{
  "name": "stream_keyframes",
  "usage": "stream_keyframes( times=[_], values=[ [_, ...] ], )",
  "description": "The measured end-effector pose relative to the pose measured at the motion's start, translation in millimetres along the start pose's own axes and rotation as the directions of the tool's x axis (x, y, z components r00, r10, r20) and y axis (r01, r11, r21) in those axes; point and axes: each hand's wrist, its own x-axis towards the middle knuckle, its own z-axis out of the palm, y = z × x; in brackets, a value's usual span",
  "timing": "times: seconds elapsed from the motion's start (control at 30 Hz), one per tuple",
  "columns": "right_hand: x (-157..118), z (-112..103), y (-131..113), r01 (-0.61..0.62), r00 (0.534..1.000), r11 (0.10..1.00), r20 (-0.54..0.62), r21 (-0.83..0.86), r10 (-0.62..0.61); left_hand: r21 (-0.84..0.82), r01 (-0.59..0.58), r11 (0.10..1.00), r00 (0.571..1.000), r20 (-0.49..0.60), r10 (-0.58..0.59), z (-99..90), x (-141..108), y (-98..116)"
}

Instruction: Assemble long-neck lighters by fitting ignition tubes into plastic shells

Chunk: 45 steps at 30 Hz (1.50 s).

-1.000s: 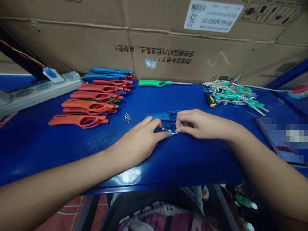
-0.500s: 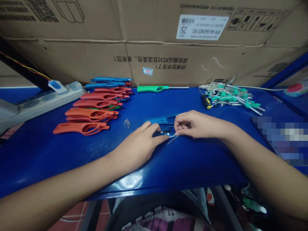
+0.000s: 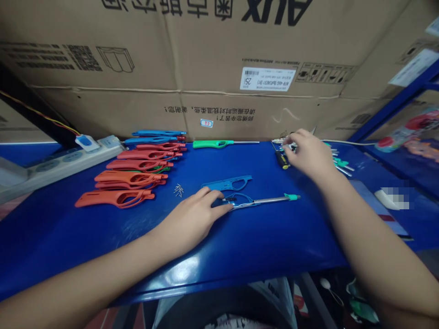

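My left hand (image 3: 197, 217) is closed over the grip end of a blue lighter casing half (image 3: 243, 197), thumb and fingers pressing on it at the table. A metal tube (image 3: 270, 200) with a green tip lies along the casing and points right; dark and white parts show beside my thumb. Behind it lies another blue casing half (image 3: 222, 184), apart from my hand. Over at the back right, my right hand (image 3: 310, 153) is at the pile of metal tubes with green parts (image 3: 341, 163), its fingers curled. What lies between those fingertips is mostly hidden. A yellow-and-black screwdriver (image 3: 281, 160) lies beside them.
Orange, red and blue lighter casings (image 3: 116, 199) are stacked at the left. Small screws (image 3: 178, 190) lie near my left hand. A green lighter (image 3: 212, 144) sits before the cardboard box (image 3: 212, 73). A power strip (image 3: 68, 160) stands at far left.
My right hand has left the blue casing and moved back and right to the pile of tubes. The tube on the casing now shows. My left hand stays on the casing; the view has tilted up.
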Motion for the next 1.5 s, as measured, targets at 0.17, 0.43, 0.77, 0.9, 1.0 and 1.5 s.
stream_keyframes(
  times=[0.17, 0.43, 0.77, 0.9, 1.0, 1.5],
  values=[
    [9, 10, 29, -0.245, 0.945, 0.953, 0.176, -0.181, 0.276, 0.026, -0.059, 0.998, 0.998, -0.033, 0.060, 0.0, 1, -2],
    [13, 18, 36, -0.258, 0.932, 0.952, 0.215, -0.166, 0.290, 0.006, -0.081, 0.997, 0.995, -0.059, 0.081, 0.7, 0, -4],
    [15, 26, 47, -0.201, 0.946, 0.971, 0.232, -0.132, 0.228, -0.035, -0.042, 0.999, 0.998, -0.054, 0.040, -2.8, 1, -2],
    [14, 30, 49, -0.199, 0.949, 0.971, 0.221, -0.135, 0.225, -0.034, -0.050, 0.998, 0.997, -0.065, 0.048, -1.3, 1, -3],
    [15, 27, 48, -0.194, 0.968, 0.979, 0.148, -0.061, 0.201, -0.032, -0.048, 0.998, 0.997, -0.059, 0.046, -1.2, 1, -2],
    [14, 18, 39, -0.069, 0.995, 0.982, 0.078, 0.178, 0.056, -0.064, -0.017, 0.998, 0.997, -0.079, 0.011, -3.0, 2, 1]
  ],
)
